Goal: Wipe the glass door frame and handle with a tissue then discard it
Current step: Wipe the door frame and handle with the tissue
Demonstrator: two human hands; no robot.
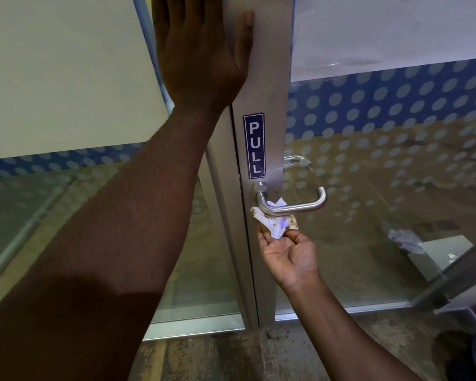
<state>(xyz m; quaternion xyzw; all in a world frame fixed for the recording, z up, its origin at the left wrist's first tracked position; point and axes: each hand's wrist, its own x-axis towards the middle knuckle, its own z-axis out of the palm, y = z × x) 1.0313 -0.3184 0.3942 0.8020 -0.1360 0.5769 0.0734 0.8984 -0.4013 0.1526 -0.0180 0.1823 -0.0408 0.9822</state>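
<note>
1. Nearest to me, at 5 o'clock in the view, my right hand [287, 255] reaches up from below, palm turned toward me. Its fingertips [296, 235] pinch the lower edge of the tissue [275, 222]; the remaining fingers are loosely curled.

2. The tissue sits at 4 o'clock from centre, pressed against the underside of the door handle [294, 204] where the lever meets the door frame [270, 78]. A corner shows above the lever, so it lies partly behind the bar. Brown stains mark its exposed surface.

3. Handling judgement: the tissue is light, soft and thin, and looks crumpled. It will likely tear if dragged hard over the handle's bend. Hold it by a bunched section, not a single edge, and turn a clean face outward before the next pass.

4. The handle is a smooth metal lever, probably slippery under paper. Wrap the tissue round the bar and slide along it.

5. At 12 o'clock, my left hand [201, 50] lies flat and open, fingers extended, grasping nothing. The palm bears on the frame's left edge and the thumb [246, 31] rests on its face, bracing the door.

6. The PULL sticker [254, 145] is fixed to the frame just above the handle.

7. Farther off, behind the glass [396, 133], dotted film and a floor are visible. No bin can be identified.
</note>
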